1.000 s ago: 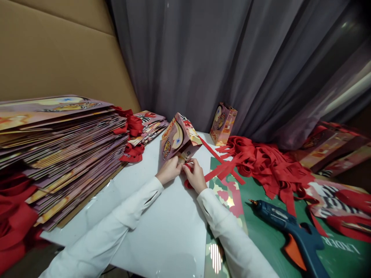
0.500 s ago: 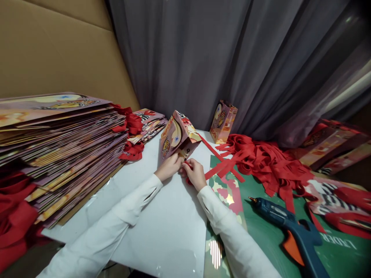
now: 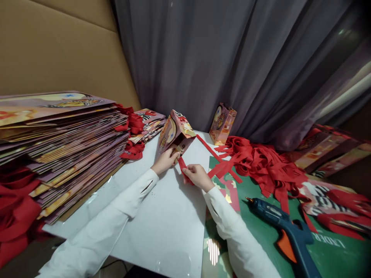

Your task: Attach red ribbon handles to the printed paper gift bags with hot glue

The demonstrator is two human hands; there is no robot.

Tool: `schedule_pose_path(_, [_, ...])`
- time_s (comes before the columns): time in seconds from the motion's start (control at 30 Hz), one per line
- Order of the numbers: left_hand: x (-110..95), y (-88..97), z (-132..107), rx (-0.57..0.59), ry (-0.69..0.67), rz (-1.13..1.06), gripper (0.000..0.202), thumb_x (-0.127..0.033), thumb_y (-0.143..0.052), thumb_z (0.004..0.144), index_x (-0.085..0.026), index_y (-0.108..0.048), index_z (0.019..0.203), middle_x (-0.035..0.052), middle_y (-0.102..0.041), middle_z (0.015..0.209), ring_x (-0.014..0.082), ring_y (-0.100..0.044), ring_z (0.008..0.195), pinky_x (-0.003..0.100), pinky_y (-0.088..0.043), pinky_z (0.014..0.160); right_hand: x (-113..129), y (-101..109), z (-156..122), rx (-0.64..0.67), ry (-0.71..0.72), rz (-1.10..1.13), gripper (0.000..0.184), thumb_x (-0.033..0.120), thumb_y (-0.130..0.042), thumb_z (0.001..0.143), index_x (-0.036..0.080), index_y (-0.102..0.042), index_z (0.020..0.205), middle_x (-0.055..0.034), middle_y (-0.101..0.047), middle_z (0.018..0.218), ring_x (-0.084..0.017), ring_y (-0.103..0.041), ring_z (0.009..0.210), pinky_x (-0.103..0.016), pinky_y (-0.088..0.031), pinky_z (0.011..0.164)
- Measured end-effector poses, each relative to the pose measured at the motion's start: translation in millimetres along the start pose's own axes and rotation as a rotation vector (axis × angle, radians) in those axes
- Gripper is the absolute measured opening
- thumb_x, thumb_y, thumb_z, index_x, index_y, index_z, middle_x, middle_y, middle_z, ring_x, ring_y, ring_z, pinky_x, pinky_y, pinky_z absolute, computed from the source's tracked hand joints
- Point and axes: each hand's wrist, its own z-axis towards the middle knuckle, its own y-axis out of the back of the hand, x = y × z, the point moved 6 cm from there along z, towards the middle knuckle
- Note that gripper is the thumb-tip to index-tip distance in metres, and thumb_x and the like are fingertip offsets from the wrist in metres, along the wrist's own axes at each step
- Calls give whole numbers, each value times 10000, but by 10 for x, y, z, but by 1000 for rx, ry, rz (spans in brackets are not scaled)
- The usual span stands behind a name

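- In the head view, a white surface (image 3: pixel 162 231) lies under the paper bag (image 3: pixel 171 133); right and nearer than the bag, a green mat (image 3: pixel 246 239) carries a blue glue gun (image 3: pixel 285 222) with an orange trigger.
- Behind the bag hangs a grey curtain (image 3: pixel 185 58); a tan panel (image 3: pixel 58 50) rises behind and left of it.
- Left of the bag, a tall stack of flat printed bags (image 3: pixel 72 154) has red loops at its edges.
- The paper bag is tilted, its open end toward the person; its inside is dark, contents unclear.
- Right and behind it, a small bag (image 3: pixel 222 125) stands upright, its contents hidden; a heap of red strips (image 3: pixel 266 166) spreads right of the paper bag.
- The left hand (image 3: pixel 165 161) grips the bag's near edge, so the bag sits just beyond it.
- The right hand (image 3: pixel 198 177), beside the bag's near end, pinches a red ribbon (image 3: pixel 182 164) that reaches toward the bag; whether it is attached cannot be told.
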Motion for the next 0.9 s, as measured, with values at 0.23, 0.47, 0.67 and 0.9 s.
schedule_pose_path(0.23, [-41,242,99,-89,-66,-241,167,-314,-537,770,-204,-467,875,-42,-580,747,95,-583,685,205,-471,648,421,475,-396,102,-10,-292,193,264,-593,783,169,-609,616,32,-561,508,-72,-398,446,-196,-278,429])
schedule_pose_path(0.47, [-31,372,119,-118,-78,-363,196,-332,-571,754,-194,-474,854,-39,-598,749,97,-603,694,204,-473,650,427,804,-630,268,-78,-467,220,339,-632,725,166,-625,590,43,-505,504,-80,-400,488,-202,-293,446])
schedule_pose_path(0.67, [-45,490,120,-131,-82,-395,235,-363,-578,744,-194,-478,873,-63,-572,675,83,-556,590,196,-443,594,516,1319,-966,221,-114,-366,325,491,-646,747,182,-612,654,-1,-620,615,-108,-521,552,-218,-412,530])
schedule_pose_path(0.9, [-52,483,113,-134,-85,-371,279,-413,-581,725,-196,-479,867,-45,-582,714,99,-580,642,213,-460,624,439,2288,-1363,-325,-118,-529,488,666,-703,609,188,-746,694,-77,-706,662,-172,-613,554,-253,-463,490])
